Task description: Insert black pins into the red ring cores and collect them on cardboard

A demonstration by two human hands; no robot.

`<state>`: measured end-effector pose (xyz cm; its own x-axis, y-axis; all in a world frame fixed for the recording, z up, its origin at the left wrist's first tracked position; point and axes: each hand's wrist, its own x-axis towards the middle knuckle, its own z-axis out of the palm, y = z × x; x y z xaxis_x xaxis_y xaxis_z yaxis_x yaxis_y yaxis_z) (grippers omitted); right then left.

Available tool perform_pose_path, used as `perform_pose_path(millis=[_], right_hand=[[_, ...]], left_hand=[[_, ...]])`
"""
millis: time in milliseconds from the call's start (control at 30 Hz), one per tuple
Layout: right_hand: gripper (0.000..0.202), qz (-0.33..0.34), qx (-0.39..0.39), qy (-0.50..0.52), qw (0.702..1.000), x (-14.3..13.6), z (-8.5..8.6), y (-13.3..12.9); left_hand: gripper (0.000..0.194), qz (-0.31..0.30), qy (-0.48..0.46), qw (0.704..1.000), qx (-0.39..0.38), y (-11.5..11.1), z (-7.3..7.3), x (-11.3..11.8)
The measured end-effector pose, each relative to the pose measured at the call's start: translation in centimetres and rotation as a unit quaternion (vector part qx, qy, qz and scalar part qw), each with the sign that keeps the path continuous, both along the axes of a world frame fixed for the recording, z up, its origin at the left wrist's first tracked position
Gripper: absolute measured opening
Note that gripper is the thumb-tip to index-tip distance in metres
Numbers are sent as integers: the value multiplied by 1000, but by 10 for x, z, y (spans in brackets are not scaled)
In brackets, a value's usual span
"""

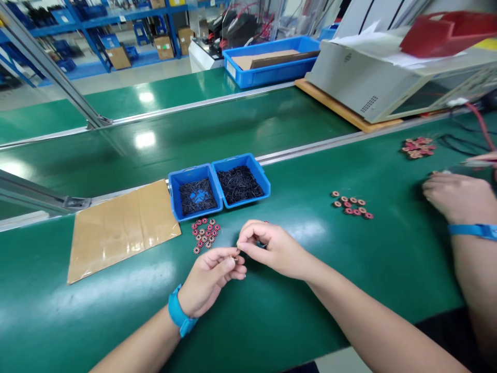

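The left hand [209, 277] grips a small slotted ring core [235, 258] between thumb and curled fingers, above the green workbench [272, 321]. The right hand [276, 249] meets it with thumb and forefinger pinched together, though whether anything sits between those tips is too small to tell. Just beyond lie loose slotted ring cores [205, 233], near two blue bins [204, 213] of thin black pieces [238, 184].

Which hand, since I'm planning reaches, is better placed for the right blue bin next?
Probably the right hand: it is nearer that blue bin, while the left hand holds a small slotted ring.
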<state>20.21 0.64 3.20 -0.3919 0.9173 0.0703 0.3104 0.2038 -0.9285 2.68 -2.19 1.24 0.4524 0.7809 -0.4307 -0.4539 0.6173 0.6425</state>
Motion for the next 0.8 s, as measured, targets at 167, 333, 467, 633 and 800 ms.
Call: perform_pose_path(millis=[167, 333, 467, 633, 800], right_hand=[[11, -17, 211, -115, 970, -5, -1, -5], [21, -1, 312, -183, 932, -6, 3, -10], [21, 29, 316, -197, 928, -3, 7, -11], [24, 53, 230, -130, 963, 4, 9, -6], [22, -25, 197, -72, 977, 14, 4, 3]], left_hand=[[24, 14, 8, 1000, 1, 1, 0, 2], [23, 19, 4, 1000, 8, 0, -1, 3], [28, 31, 0, 1000, 2, 1, -2, 2], [30, 34, 5, 999, -19, 2, 0, 2], [31, 35, 22, 999, -15, 1, 3, 2]])
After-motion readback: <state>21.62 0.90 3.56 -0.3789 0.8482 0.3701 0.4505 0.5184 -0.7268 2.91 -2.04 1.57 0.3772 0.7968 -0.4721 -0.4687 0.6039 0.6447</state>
